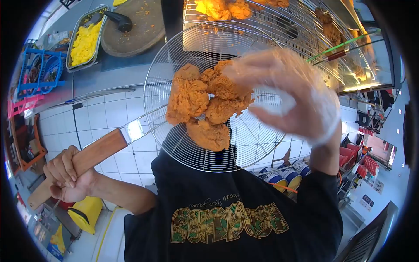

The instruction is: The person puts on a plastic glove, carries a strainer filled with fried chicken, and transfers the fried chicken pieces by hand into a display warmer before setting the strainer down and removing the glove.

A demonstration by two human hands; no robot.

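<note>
Wrapped round the wooden handle [98,153] of a round wire skimmer [257,150] is my left hand [70,172]. Several pieces of brown fried chicken [188,98] lie together on the left and middle of the skimmer. My right hand [288,89], in a clear plastic glove, hovers over the skimmer's right side. Its fingers and thumb are apart in a C shape, with the fingertips beside or over the right-hand pieces; the fingers are blurred. I see nothing held between them.
A lit display case with a wire rack [279,26] and more fried chicken [218,9] is just beyond the skimmer. At the upper left are a metal tray of yellow food [86,43] and a round stone mortar [135,37] with a dark pestle [118,21].
</note>
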